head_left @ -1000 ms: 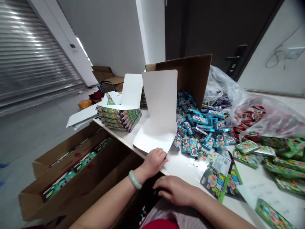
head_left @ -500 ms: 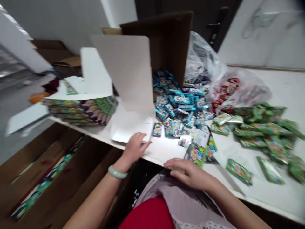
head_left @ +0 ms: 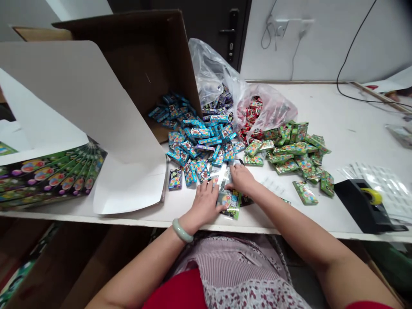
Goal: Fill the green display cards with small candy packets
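Observation:
A clear plastic packet with green and black print (head_left: 229, 201) lies flat on the table in front of me. My left hand (head_left: 206, 201), with a pale green bangle at the wrist, rests at the packet's left side, fingers stretched and thumb on its lower part. My right hand (head_left: 242, 178) is bent over the packet's upper right, thumb and fingers closed on it; the fingertips are partly hidden. Just beyond the hands spreads a heap of small blue candy boxes (head_left: 202, 139). One darker small box (head_left: 175, 178) stands left of my left hand.
An open white carton (head_left: 131, 184) and a tipped brown box (head_left: 128, 56) stand left. Printed black-and-green cartons (head_left: 54, 176) fan out at the far left. Red packs fill a plastic bag (head_left: 267, 109) behind green packs (head_left: 299, 150). A black tape dispenser (head_left: 360, 206) sits right.
My view has swung right. Both hands have moved onto the plastic packet: the left from the white carton's edge, the right from the table's front edge.

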Demonstrator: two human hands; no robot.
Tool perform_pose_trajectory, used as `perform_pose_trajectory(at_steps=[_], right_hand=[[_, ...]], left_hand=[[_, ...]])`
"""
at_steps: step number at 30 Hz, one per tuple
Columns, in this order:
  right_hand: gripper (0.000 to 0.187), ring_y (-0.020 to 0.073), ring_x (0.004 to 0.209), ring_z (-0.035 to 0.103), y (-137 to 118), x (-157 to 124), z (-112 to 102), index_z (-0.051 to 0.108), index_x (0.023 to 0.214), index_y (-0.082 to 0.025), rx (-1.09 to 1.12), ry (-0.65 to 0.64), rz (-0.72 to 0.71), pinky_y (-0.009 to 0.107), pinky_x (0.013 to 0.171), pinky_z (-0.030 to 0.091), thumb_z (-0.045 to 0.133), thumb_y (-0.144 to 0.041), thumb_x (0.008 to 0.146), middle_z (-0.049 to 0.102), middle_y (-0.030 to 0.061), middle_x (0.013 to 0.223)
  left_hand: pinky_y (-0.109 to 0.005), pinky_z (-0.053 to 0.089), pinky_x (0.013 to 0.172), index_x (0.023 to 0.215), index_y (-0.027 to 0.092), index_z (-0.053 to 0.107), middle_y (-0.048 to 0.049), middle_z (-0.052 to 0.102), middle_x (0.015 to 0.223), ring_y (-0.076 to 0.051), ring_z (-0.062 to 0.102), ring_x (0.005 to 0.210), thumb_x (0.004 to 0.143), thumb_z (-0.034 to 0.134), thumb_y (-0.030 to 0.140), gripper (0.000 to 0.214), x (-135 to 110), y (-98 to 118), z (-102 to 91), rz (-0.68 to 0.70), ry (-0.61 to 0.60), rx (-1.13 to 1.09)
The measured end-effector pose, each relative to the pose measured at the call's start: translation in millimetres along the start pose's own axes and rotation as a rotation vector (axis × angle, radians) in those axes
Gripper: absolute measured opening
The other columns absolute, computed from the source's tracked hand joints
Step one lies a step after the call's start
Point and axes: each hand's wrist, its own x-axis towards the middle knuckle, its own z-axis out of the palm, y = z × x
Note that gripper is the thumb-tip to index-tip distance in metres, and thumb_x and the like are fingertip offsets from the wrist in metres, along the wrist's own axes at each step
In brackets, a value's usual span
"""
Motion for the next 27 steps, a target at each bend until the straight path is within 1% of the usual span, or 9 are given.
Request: perform_pose_trajectory(at_steps=[5,7,9,12,17,19,22,24,27], right_hand=[[0.013,0.0244,0.087,0.061,14,-2,-38,0.065,0.087,-0.016,0.015,0.039,0.031,0.032,0.075,0.045,0.070,-0.023,0.077,0.067,0.0122,0.093],[0.008,0.0192,0.076,0.060,20,-9,-61,0.065,0.078,-0.018,0.090,0.077,0.008,0.029,0.067,0.044,0.066,-0.026,0.080,0.066,0.0058,0.082],[0.012,0.0147,0.066,0.058,22,-20,-81,0.066,0.076,-0.018,0.340,0.085,-0.047,0.026,0.061,0.043,0.064,-0.029,0.080,0.064,0.0003,0.071],[0.021,0.0116,0.059,0.058,24,-36,-98,0.070,0.077,-0.016,0.782,-0.014,-0.184,0.023,0.056,0.045,0.069,-0.036,0.073,0.064,-0.0051,0.064],[0.025,0.0111,0.052,0.055,19,-50,-90,0.066,0.057,-0.018,0.929,0.147,-0.149,0.025,0.053,0.047,0.078,-0.040,0.062,0.061,-0.0046,0.053],[0.024,0.0135,0.060,0.059,10,-51,-82,0.069,0.066,-0.018,1.056,0.023,-0.154,0.029,0.060,0.051,0.074,-0.042,0.067,0.067,-0.0020,0.062],[0.028,0.0170,0.078,0.065,-14,-52,-71,0.070,0.085,-0.017,1.167,-0.132,-0.201,0.037,0.077,0.053,0.063,-0.043,0.078,0.071,0.0007,0.082],[0.025,0.0201,0.090,0.064,-32,-55,-65,0.068,0.090,-0.017,1.068,-0.010,-0.199,0.041,0.087,0.051,0.058,-0.039,0.083,0.070,0.0032,0.089],[0.040,0.0249,0.128,0.044,-54,-66,-53,0.055,0.123,-0.019,0.871,0.435,-0.135,0.046,0.108,0.035,0.059,-0.032,0.086,0.053,0.0103,0.133]], left_hand=[[-0.050,0.039,0.103,0.135,0.015,0.043,-0.0174,0.053,0.134,-0.032,0.047,0.124,0.082,0.062,0.034,0.060,12,-1,-0.1,-0.005,0.144,-0.417],[-0.042,0.049,0.091,0.125,0.015,0.052,-0.0138,0.064,0.117,-0.026,0.060,0.107,0.089,0.051,0.028,0.039,23,1,-8.4,-0.014,0.222,-0.650],[-0.035,0.051,0.084,0.109,0.018,0.061,-0.0084,0.069,0.102,-0.022,0.064,0.094,0.091,0.045,0.024,0.025,33,3,-22.9,-0.003,0.280,-0.756],[-0.032,0.050,0.083,0.098,0.020,0.065,-0.0047,0.070,0.096,-0.019,0.065,0.091,0.092,0.045,0.022,0.021,35,5,-49.6,0.132,0.336,-0.658],[-0.041,0.049,0.090,0.124,0.014,0.055,-0.0147,0.066,0.117,-0.027,0.062,0.105,0.091,0.049,0.026,0.035,18,9,-74.4,0.360,0.246,-0.214],[-0.045,0.048,0.094,0.129,0.009,0.051,-0.0196,0.062,0.124,-0.031,0.059,0.111,0.090,0.051,0.026,0.042,12,8,-74.6,0.351,0.268,-0.087],[-0.042,0.051,0.088,0.122,0.013,0.057,-0.0157,0.067,0.114,-0.029,0.065,0.102,0.091,0.044,0.023,0.035,3,-3,-72.2,0.293,0.283,-0.088],[-0.039,0.054,0.083,0.115,0.019,0.063,-0.0102,0.071,0.107,-0.027,0.067,0.093,0.090,0.047,0.027,0.032,-3,-16,-72.7,0.222,0.309,-0.215],[-0.033,0.056,0.080,0.111,0.023,0.066,-0.0030,0.073,0.104,-0.023,0.068,0.088,0.082,0.061,0.036,0.032,-15,-33,-77.3,-0.058,0.386,-0.565]])
